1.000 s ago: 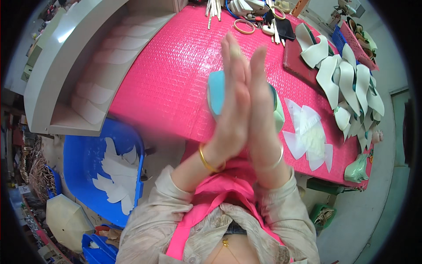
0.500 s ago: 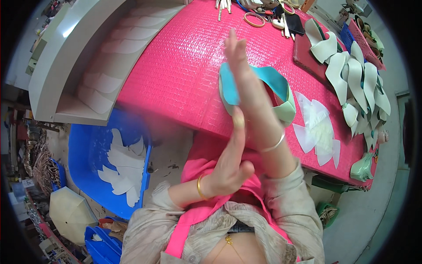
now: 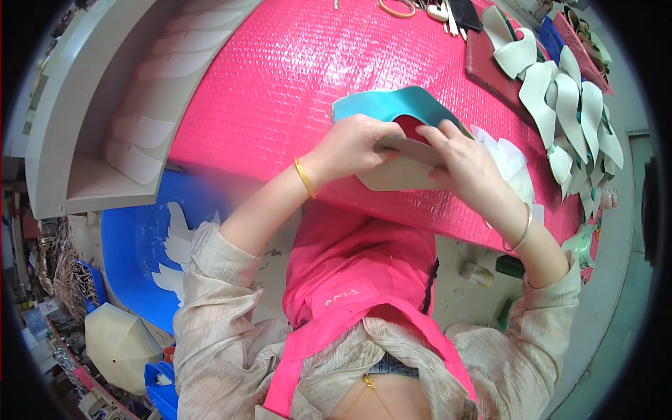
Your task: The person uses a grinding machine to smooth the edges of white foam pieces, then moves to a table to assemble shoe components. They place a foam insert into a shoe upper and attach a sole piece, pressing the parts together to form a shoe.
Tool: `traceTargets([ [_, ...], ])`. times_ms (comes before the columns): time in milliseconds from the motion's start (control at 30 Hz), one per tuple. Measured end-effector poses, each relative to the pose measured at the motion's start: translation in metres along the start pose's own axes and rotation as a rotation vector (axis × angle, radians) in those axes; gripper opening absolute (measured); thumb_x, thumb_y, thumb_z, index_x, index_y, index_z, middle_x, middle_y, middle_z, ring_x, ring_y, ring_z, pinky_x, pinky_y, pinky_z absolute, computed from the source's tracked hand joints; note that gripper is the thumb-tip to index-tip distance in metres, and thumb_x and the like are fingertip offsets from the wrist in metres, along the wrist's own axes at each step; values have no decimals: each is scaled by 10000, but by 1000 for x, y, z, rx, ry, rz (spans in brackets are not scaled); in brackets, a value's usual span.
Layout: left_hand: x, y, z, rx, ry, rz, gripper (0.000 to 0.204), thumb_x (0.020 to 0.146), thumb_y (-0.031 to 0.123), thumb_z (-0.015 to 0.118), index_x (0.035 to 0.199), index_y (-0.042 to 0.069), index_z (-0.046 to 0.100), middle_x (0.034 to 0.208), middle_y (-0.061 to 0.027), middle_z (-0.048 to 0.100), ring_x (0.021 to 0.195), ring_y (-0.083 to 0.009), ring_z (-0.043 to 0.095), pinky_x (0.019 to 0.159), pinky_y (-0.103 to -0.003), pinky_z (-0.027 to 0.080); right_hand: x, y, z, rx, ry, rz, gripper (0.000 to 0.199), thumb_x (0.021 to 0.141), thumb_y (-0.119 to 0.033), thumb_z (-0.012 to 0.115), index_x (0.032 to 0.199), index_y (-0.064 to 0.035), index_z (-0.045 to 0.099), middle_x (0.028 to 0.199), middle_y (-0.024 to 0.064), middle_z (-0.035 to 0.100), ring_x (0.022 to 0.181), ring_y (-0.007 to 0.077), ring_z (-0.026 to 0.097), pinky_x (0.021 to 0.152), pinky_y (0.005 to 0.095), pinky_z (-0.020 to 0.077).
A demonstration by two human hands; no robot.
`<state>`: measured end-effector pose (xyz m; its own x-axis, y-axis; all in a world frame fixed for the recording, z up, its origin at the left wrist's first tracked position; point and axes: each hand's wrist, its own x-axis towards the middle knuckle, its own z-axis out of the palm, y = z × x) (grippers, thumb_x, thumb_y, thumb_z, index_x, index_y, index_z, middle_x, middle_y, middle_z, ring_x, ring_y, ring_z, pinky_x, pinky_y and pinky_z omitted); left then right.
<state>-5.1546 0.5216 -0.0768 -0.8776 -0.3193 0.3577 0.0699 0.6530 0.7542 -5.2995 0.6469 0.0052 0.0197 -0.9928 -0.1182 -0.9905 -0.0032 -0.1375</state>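
Observation:
A curved shoe upper (image 3: 402, 103), turquoise inside and pale cream outside, stands on the pink table in front of me. My left hand (image 3: 365, 143) pinches its near edge, thumb and fingers closed over the rim. On the same edge, a little to the right, my right hand (image 3: 458, 157) has its thumb in front and its fingers reaching over the top. A dark red patch shows in the opening between the hands. Partly behind my right hand lie thin whitish cut pieces (image 3: 507, 164).
Pink quilted sheeting (image 3: 280, 91) covers the table. A grey open-fronted machine (image 3: 52, 140) holding white pieces stands left, above a blue bin (image 3: 133, 259) of white cutouts. Pale uppers (image 3: 567, 119) are heaped at the right. A tape roll (image 3: 397, 8) lies at the back.
My hands have come apart from their crossed, raised position and now grip the upper's near edge. The upper has tilted, and my view has shifted slightly.

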Motion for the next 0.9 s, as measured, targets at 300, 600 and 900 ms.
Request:
traceTargets([
  [300,-1,20,26,31,102,-163,97,628,104,629,706,52,605,698,-100,590,664,-275,569,575,-375,442,-13,19,16,-52,131,-2,83,631,-51,572,695,-34,521,667,101,504,665,276,552,585,373,453],
  [600,22,32,7,525,85,13,115,674,160,605,684,47,585,670,-91,565,655,-252,564,572,-354,441,-7,36,24,-157,350,-122,40,670,-28,517,695,-54,500,700,80,524,658,247,567,540,340,459],
  [900,15,2,13,1129,36,740,70,628,169,500,598,107,491,620,-15,414,652,-142,448,618,-260,347,10,56,84,-282,759,-345,235,629,-76,532,857,-56,583,829,40,549,786,180,546,602,287,478],
])
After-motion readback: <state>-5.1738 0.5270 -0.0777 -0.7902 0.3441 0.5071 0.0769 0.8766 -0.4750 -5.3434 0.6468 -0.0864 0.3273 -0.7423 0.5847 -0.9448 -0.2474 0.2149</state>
